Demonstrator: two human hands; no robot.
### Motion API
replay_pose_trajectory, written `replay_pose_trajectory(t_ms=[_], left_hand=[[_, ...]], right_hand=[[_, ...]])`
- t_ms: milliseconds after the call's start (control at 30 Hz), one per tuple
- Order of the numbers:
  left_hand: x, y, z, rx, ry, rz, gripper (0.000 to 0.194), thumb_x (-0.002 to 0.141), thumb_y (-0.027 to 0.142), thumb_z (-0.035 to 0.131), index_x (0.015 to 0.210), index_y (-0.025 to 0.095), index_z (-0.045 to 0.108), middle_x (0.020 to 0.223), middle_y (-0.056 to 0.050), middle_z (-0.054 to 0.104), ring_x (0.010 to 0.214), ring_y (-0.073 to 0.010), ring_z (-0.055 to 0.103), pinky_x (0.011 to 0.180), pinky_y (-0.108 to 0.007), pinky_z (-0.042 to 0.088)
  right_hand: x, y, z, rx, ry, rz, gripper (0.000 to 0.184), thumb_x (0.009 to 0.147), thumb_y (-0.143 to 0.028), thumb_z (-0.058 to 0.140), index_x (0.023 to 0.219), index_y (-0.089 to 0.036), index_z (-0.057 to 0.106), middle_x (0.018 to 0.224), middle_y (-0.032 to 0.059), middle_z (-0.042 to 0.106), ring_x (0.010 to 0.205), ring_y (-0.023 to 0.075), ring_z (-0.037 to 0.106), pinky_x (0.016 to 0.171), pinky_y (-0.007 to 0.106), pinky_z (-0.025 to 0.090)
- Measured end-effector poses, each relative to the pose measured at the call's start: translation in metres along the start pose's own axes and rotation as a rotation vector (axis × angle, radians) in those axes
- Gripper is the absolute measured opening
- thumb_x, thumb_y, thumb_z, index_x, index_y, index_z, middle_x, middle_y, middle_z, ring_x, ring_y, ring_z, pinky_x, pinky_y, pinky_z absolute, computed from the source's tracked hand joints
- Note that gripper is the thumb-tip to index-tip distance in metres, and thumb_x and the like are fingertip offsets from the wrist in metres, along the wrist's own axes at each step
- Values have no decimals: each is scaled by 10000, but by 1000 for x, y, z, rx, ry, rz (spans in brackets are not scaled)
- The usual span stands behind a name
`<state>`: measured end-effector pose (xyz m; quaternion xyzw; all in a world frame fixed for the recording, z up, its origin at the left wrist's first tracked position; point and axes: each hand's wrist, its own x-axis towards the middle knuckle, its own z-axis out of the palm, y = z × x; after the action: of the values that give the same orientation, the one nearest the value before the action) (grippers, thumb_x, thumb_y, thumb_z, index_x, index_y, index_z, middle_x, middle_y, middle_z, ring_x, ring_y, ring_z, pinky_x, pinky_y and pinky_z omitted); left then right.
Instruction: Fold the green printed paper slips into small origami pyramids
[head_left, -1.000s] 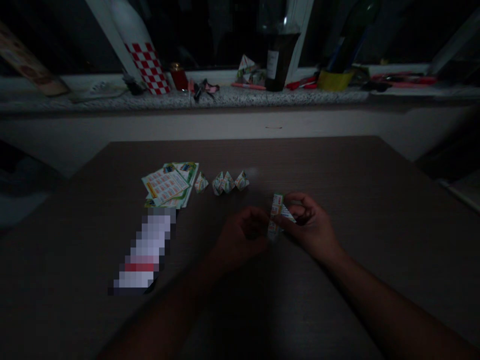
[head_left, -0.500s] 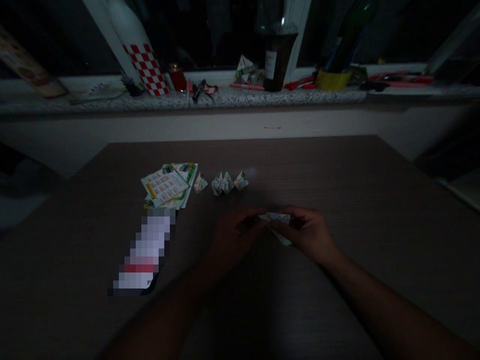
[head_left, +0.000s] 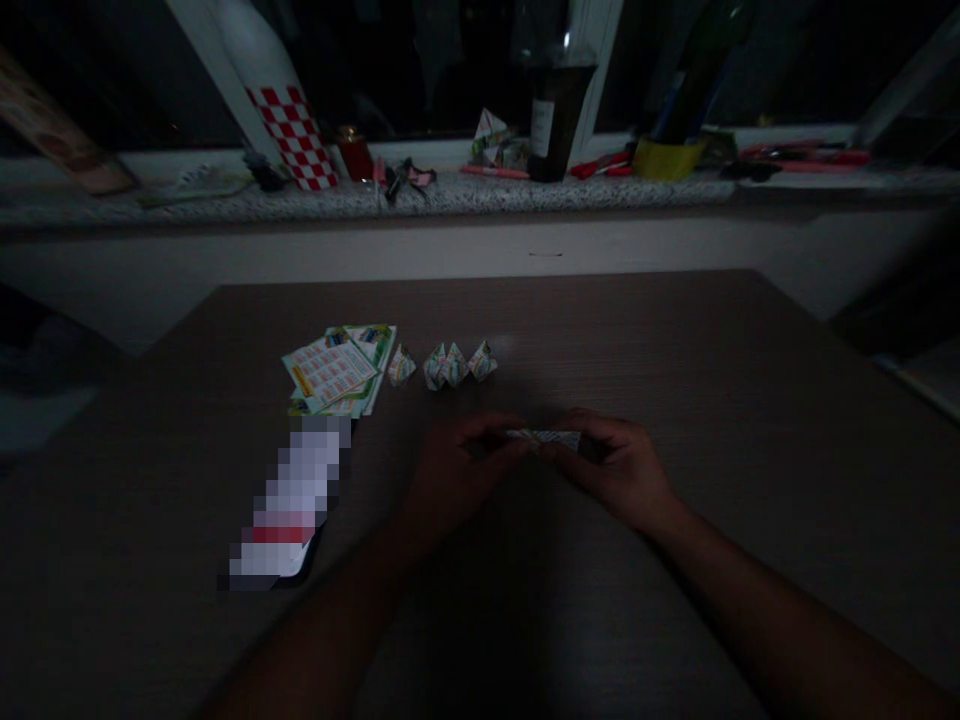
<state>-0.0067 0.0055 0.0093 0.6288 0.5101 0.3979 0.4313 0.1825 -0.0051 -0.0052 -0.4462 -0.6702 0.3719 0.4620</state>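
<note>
A small printed piece of folded paper (head_left: 546, 437) is pinched between my two hands above the dark table. My left hand (head_left: 469, 460) grips its left end between thumb and fingers, and my right hand (head_left: 616, 462) holds the right end the same way. From here the paper looks like a narrow strip, partly covered by the fingertips. Beyond my left hand stand several pointed folded paper pieces (head_left: 454, 367) in a row. Left of them lies a pile of printed paper sheets (head_left: 334, 372).
A phone (head_left: 296, 500) with a blurred-out screen lies on the table (head_left: 637, 330) at the left. Along the granite windowsill (head_left: 465, 198) stand a red-and-white checkered bottle (head_left: 292, 125), a dark bottle (head_left: 553, 125), a yellow holder (head_left: 667, 158) and small items.
The flap of paper that hung down by my right thumb no longer shows; the paper now looks like a flat narrow strip. Both hands have stayed almost in place.
</note>
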Motion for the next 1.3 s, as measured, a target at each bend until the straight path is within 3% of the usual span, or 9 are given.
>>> replay_pose_trajectory(t_ms=[200,367,733,1000,1300], left_hand=[[4,1,-3,-45,-118,-78,109,717,279,718,755,177,724,712,-2,708,660,-140,617,613,-225,447],[3,3,-3,-19,-150,-84,131,746,309,695,764,186,734,690,9,698,639,-127,595,583,-212,414],[-1,7,-7,239,-220,96,308,866,376,529,701,176,696,596,3,649,566,-134,567,544,-237,366],[-1,6,-6,372,-233,264,370,907,334,440,581,162,475,508,58,396,485,-85,392,502,-230,252],[4,-5,-3,281,-244,207,401,907,356,414,553,166,412,497,67,308,471,-74,323,483,-226,225]], right_hand=[[2,-4,-3,-2,-3,-72,99,801,-303,686,806,-209,716,731,34,648,666,168,586,596,283,449],[2,-6,-4,8,1,-70,95,797,-289,686,775,-202,715,721,33,645,663,167,589,595,279,452],[0,-2,-2,105,-22,74,126,768,-290,703,718,-178,675,658,15,622,599,140,553,545,260,424],[0,-2,1,318,-20,217,172,709,-283,754,826,-169,702,747,31,730,621,138,648,577,236,502],[4,-4,5,324,59,232,283,660,-366,787,859,-180,710,780,51,748,663,176,687,596,272,548]])
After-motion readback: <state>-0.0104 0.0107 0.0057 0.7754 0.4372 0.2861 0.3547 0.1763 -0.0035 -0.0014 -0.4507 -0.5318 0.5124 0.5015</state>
